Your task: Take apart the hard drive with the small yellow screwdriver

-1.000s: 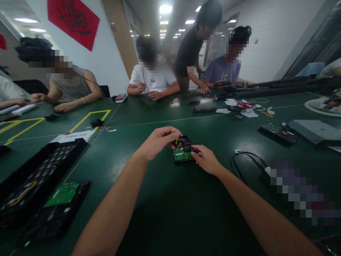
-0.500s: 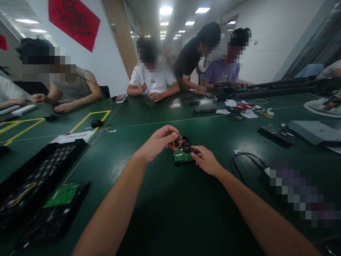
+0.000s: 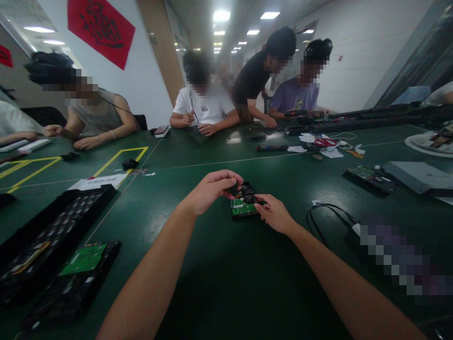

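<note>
A hard drive (image 3: 243,205) lies circuit board up on the green table (image 3: 226,264), its green board facing me. My left hand (image 3: 211,189) hovers over its far left corner with fingers curled into a pinch; in earlier frames a small yellow-handled tool showed there, now it is hidden by the fingers. My right hand (image 3: 274,213) rests against the drive's right edge, fingers closed on it and steadying it.
Another hard drive (image 3: 83,264) and a black tray (image 3: 46,231) lie at the near left. A black cable (image 3: 327,212) loops at the right, with a drive (image 3: 370,176) and grey box (image 3: 417,174) beyond. Several people work along the far side.
My left hand has curled tighter over the drive's far corner, and the yellow tool tip seen before is now covered. The right hand has stayed on the drive.
</note>
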### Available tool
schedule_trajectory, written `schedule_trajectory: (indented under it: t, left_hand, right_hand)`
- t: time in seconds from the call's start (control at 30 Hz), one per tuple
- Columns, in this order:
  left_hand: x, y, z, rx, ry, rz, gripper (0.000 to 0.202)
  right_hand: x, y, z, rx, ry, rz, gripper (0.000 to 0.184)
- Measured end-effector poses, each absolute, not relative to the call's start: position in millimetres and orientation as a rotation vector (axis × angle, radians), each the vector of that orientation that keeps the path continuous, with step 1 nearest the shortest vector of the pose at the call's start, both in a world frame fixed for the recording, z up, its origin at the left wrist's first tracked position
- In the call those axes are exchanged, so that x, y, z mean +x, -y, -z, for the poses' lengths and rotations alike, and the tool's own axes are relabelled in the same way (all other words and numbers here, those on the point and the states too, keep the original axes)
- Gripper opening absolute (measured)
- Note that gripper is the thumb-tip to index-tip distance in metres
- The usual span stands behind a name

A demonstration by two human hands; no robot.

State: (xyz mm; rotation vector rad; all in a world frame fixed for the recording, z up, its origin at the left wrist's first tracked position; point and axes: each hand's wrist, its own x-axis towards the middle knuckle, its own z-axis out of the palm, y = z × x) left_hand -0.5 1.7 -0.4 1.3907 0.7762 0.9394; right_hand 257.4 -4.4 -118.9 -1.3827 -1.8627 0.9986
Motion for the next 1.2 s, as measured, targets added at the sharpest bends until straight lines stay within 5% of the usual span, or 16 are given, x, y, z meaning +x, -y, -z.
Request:
schedule_trajectory:
  t: [1.2]
  left_hand:
    - [1.6, -0.1, -1.2, 1.299, -0.812, -1.0, 0.023]
  right_hand:
    - [256.2, 4.7, 117.6, -1.373, 1.878, -0.979, 0.044]
